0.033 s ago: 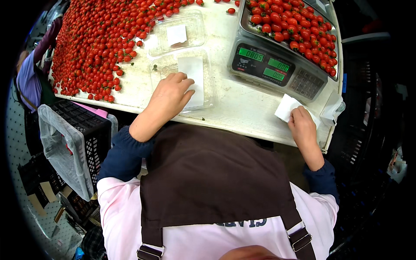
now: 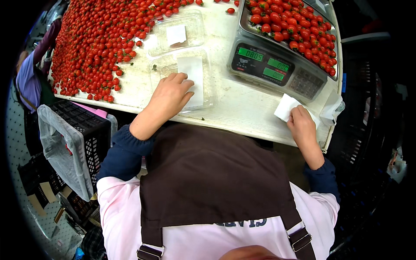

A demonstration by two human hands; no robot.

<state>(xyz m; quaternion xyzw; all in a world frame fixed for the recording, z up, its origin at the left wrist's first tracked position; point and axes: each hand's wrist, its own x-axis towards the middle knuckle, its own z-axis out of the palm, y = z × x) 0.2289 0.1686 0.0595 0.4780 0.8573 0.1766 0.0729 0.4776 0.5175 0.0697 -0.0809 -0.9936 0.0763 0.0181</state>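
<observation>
- Closest to my view is the brown apron point(image 2: 212, 173), smooth matte cloth worn over a pale pink top.
- The right hand point(image 2: 302, 123) has thumb and fingers closed on a white paper point(image 2: 285, 106) at the table's near right edge, just below the scale. The paper looks folded or layered; I judge it light, limp and easily creased, best pinched by a corner.
- The left hand point(image 2: 170, 96) is over the nearer clear tray point(image 2: 167, 65), fingers loosely bent, thumb apart from the forefinger, with nothing visibly gripped. I cannot tell whether the fingertips press down.
- Under that hand, a flat rectangular white sheet point(image 2: 196, 86) lies in the tray. It should slide easily; I'd take it by a long edge.
- The tray itself looks thin, glossy and springy, probably slippery and easily dented, so I'd hold it by the rim.
- The table point(image 2: 229, 104) is off-white and scuffed, with small green scraps.
- Beyond the right hand stands the scale point(image 2: 260, 80), its metal pan piled with glossy, oval red tomatoes point(image 2: 286, 24), which I'd expect to bruise if squeezed.
- Farther off, a second clear tray point(image 2: 195, 32) holds a smaller white slip point(image 2: 176, 34), near a broad tomato heap point(image 2: 99, 43).
</observation>
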